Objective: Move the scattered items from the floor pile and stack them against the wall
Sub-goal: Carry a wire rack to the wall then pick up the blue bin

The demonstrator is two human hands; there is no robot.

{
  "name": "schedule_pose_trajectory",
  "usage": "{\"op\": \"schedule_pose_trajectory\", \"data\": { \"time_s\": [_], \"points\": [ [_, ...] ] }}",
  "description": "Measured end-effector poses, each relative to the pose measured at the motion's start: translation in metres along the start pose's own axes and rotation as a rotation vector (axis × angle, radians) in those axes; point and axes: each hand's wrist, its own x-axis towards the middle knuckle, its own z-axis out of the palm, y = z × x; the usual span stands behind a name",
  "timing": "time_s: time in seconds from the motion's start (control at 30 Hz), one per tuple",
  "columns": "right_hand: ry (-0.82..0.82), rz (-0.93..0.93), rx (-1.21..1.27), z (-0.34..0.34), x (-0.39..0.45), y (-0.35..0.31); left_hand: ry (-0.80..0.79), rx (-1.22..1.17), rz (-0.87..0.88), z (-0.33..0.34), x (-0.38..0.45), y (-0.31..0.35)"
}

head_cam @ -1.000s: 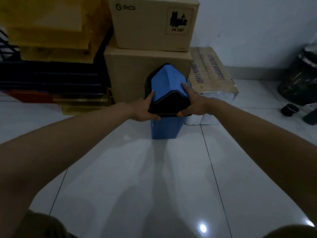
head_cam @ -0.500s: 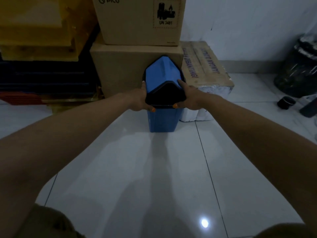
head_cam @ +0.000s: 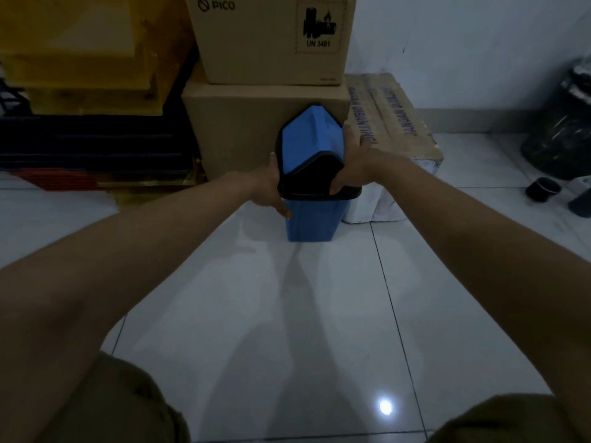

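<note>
Bin [head_cam: 311,219] upright on floor [head_cam: 287,314], back vs. lower box [head_cam: 236,129] of 2-box stack, bag [head_cam: 377,203] just right. Left hand [head_cam: 268,190] and right hand [head_cam: 355,164] clamp black lid rim either side, prob. to steady it while seating. Body hangs below both grips.

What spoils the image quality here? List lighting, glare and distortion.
Head view: dim and bluish overall; a small bright glare spot shines on the glossy floor tiles; both arms cast soft shadows toward the blue bin; wide-angle distortion swells the forearms at the edges; the dark stack at left loses detail.
</note>
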Motion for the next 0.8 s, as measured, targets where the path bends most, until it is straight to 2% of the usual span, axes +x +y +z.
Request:
{"op": "schedule_pose_trajectory", "data": {
  "time_s": [0.1, 0.2, 0.3, 0.33, 0.43, 0.63, 0.8],
  "points": [
    [0.014, -0.064, -0.008, -0.021, -0.008, -0.024, -0.069, 0.069, -0.044, -0.009, -0.010, 0.004],
    [0.000, -0.104, -0.013, -0.030, -0.017, -0.048, -0.037, -0.095, -0.015, -0.016, -0.025, 0.003],
    [0.030, -0.085, 0.135, -0.029, -0.032, -0.069, -0.046, -0.281, -0.065, -0.015, -0.054, -0.006],
    [0.011, -0.070, 0.188, -0.030, -0.039, -0.075, -0.081, -0.288, -0.101, -0.017, -0.069, -0.008],
    [-0.186, -0.036, 0.223, -0.048, -0.073, -0.093, -0.143, -0.296, -0.230, -0.040, -0.120, -0.010],
    [-0.367, 0.005, 0.381, -0.154, -0.154, -0.134, -0.105, -0.590, -0.274, -0.155, -0.232, 0.015],
    [-0.471, 0.004, 0.524, -0.255, -0.226, -0.178, -0.063, -0.707, -0.293, -0.270, -0.327, 0.036]
  ]
}}
